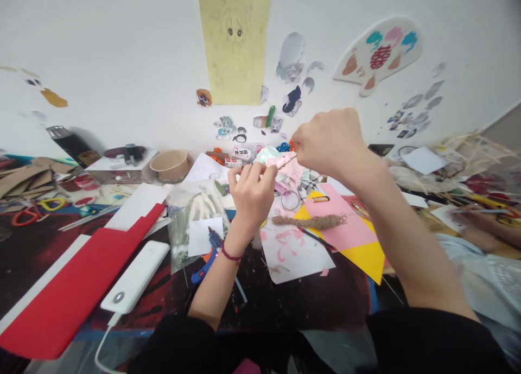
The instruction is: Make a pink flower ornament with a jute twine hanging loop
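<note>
A short length of brown twine (286, 164) runs tautly between my two hands above the table. My left hand (253, 188), lower and to the left, is closed on one end. Higher up on the right, my right hand (331, 138) is closed on the other end, its fingertips turned away from view. Below them lies a skein of brown twine (311, 221) on pink paper (350, 227) and a white sheet (291, 260) with pink scraps. Under my left forearm sits a blue glue gun (205, 268), partly hidden.
At left lie red paper (77, 292) and a white power bank (136, 276) with its cable. A plastic bag (179, 222), a round tan bowl (169, 165) and orange-handled scissors (28, 215) stand farther back. Another person's arm (480, 238) rests at the right.
</note>
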